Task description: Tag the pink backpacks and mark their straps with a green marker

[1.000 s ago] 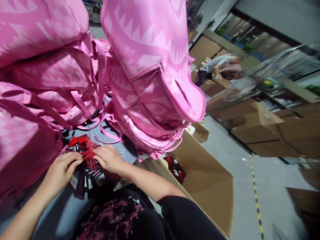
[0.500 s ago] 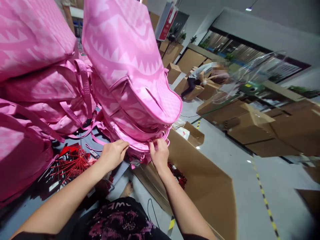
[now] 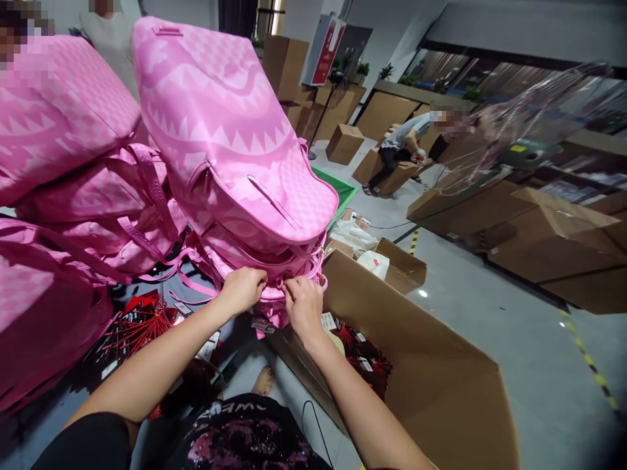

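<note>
A tall pink backpack [image 3: 220, 111] with a shark-teeth print leans over other pink bags in front of me. My left hand [image 3: 245, 289] is closed on the pink trim at the bottom of this stack. Close beside it, my right hand [image 3: 304, 305] pinches the same pink edge, near a metal ring. Dark tags hang just below the hands. More pink backpacks [image 3: 53, 130] are piled at the left. Red cords with black tags [image 3: 151, 323] lie on the grey table below them.
An open cardboard box [image 3: 441, 365] with red and black tagged items stands at my right. Beyond it are a smaller carton [image 3: 404, 264], a green bin [image 3: 337, 189] and a seated person [image 3: 401, 147]. Other people are at the upper left.
The view has shifted, showing more of the backpack's top and the box. My hands have come closer together along the pink edge.
</note>
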The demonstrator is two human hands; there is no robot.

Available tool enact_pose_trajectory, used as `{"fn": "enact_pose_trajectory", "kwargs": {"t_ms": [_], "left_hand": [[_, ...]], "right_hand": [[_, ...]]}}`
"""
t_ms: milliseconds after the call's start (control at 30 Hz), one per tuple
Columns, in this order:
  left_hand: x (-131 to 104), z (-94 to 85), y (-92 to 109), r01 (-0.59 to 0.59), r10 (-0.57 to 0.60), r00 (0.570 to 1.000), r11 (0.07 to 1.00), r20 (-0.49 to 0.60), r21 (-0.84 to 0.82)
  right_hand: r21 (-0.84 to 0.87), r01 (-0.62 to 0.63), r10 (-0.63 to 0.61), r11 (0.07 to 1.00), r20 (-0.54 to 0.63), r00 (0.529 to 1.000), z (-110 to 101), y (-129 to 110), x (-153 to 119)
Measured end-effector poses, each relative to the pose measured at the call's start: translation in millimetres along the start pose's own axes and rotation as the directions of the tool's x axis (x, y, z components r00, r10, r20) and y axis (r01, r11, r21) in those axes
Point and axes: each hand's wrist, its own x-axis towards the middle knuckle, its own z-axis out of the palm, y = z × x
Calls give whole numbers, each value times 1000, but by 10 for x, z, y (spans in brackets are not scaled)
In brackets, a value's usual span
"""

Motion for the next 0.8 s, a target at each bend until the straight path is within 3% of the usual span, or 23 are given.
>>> {"fn": "enact_pose_trajectory", "kwargs": {"t_ms": [100, 200, 267, 400, 500, 667, 800], "left_hand": [[24, -66, -69, -32, 107, 977, 926, 182, -375], [-106, -89, -198, 14, 301, 912, 656, 279, -755], [-232, -55, -240, -18, 318, 919, 625, 233, -781], [-398, 73, -166, -168, 236, 971, 760, 26, -628], [-400, 153, -69, -202, 177, 979, 807, -98, -555], [-383, 226, -13, -173, 186, 982, 816, -32, -551], [-420, 269, -15, -69, 100, 995, 722, 4, -689]], "right_hand": [[80, -13, 18, 997, -66, 998, -108, 69, 7], [345, -125, 164, 930, -85, 983, -161, 146, 9], [444, -194, 255, 875, -81, 964, -156, 167, 9], [598, -212, 317, 773, -74, 946, -111, 147, 23], [724, -214, 337, 656, -27, 941, -89, 113, 55], [805, -182, 284, 565, 18, 959, -95, 69, 106], [828, -216, 221, 517, 114, 969, -116, 83, 111]]}}
